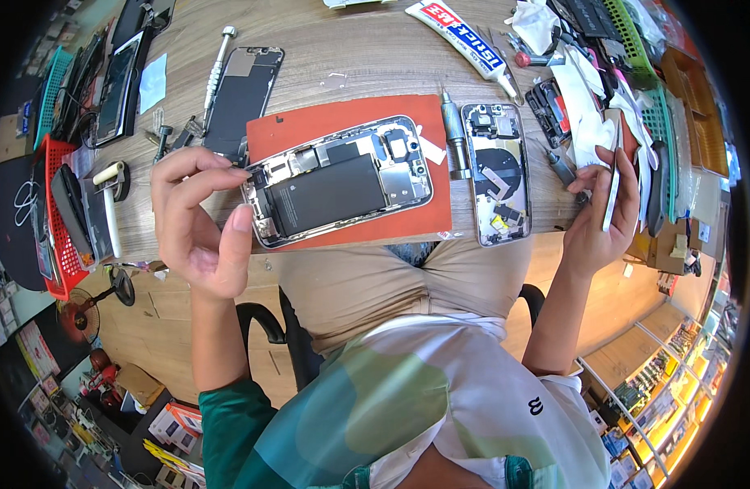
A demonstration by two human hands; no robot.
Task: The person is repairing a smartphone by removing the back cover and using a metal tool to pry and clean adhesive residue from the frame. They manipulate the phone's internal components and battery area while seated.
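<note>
An opened smartphone (334,186) lies at a slant on an orange-red work mat (350,118), its dark battery and metal inner parts exposed. My left hand (202,220) is at the phone's left end, index finger and thumb curled about its corner and short edge. Off to the right, above the table's front edge, my right hand (601,208) pinches slim silver tweezers (611,196), pointing upward and away from the phone. Between my hands lies a second phone housing (499,175) with loose small parts inside, beside a blue-grey screwdriver (455,134).
A detached dark phone screen (243,94) and a silver screwdriver (218,69) lie behind my left hand. A glue tube (464,45) rests at the back. Crumpled white tissue (582,106) and tools crowd the right; a red basket (61,220) stands left.
</note>
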